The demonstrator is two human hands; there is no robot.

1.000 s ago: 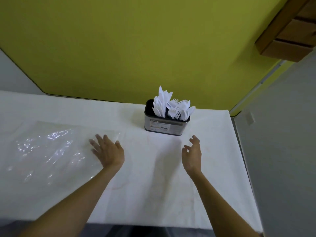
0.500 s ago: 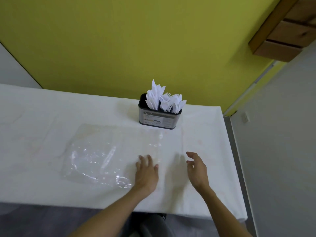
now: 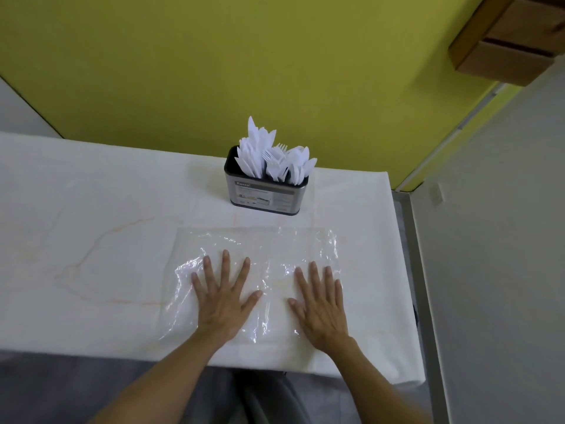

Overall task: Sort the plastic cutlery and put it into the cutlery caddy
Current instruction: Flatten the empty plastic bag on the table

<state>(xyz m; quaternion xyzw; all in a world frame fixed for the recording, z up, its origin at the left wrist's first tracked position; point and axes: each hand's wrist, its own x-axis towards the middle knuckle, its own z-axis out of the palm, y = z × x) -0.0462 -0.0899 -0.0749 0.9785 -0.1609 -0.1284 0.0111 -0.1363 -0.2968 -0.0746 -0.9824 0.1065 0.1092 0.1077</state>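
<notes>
A grey metal cutlery caddy (image 3: 265, 197) stands upright at the back of the table, near the yellow wall. White plastic cutlery (image 3: 272, 160) sticks up out of it: knives on the left, forks in the middle, spoons on the right. A clear plastic sheet (image 3: 260, 249) lies flat on the table in front of the caddy. My left hand (image 3: 221, 296) and my right hand (image 3: 319, 304) both rest palm down on the sheet with fingers spread, holding nothing.
The table (image 3: 91, 240) has a white cloth with faint orange stains. Its right edge runs beside a grey wall (image 3: 495, 240). A wooden shelf (image 3: 513, 41) hangs at the upper right. The near table edge is just below my wrists.
The plastic sheet has slid from the left of the table to the spot in front of the caddy. Both hands have come down flat onto it.
</notes>
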